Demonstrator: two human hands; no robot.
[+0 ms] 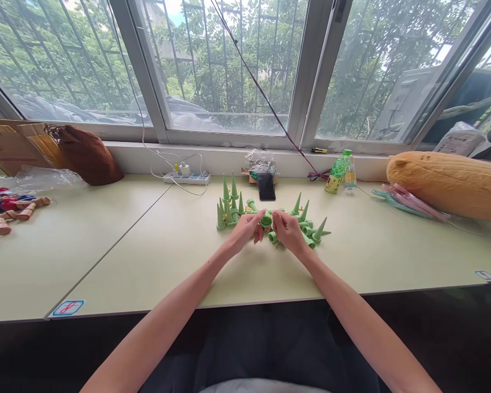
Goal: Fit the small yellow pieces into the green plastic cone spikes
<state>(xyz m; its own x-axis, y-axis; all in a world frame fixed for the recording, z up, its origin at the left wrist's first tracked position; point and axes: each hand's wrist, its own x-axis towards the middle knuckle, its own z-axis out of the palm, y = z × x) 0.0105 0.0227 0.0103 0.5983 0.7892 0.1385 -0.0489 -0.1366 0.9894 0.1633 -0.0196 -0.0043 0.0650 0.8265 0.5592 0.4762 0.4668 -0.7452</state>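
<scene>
My left hand [246,229] is closed around a green plastic cone piece [265,221], with its round hollow end turned toward me. Close beside it on the right, my right hand [287,228] is curled in a pinch at the piece's edge; whatever lies between its fingertips is too small to tell. Several green cones [228,204] stand upright in a cluster to the left of my hands. More green cones [317,232], some upright and some lying on their sides, are scattered by my right hand. My fingers hide part of the pile between them.
Behind the cones a black phone [267,187] leans at a small box. A power strip [192,177] with white cables, a green-capped bottle [337,172] and a tan plush toy [445,183] line the back. Wooden kendama toys [12,210] and a brown bag [88,155] are left.
</scene>
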